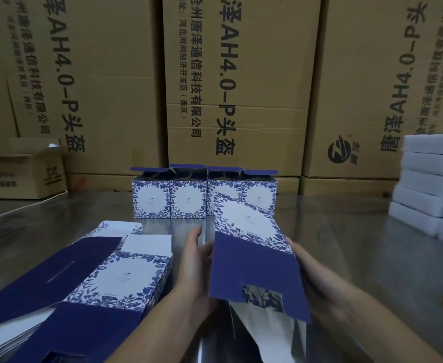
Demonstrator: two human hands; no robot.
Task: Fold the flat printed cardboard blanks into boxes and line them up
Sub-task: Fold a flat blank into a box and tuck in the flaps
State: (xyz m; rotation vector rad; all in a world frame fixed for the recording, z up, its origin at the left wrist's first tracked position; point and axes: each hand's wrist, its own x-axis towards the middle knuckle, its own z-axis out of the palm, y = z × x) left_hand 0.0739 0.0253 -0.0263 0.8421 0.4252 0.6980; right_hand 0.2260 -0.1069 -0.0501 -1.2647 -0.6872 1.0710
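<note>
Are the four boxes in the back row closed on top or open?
Open. The four folded boxes stand upright, and their blue top flaps stick up, so the tops are uncovered.

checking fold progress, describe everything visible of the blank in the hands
The held blank is thin printed cardboard: a white panel framed by blue leaves, then a dark blue flap with a cut-out window, white inside showing below. It tilts above the table. The right hand grips its right edge; the left hand touches the left with straight fingers.
</note>
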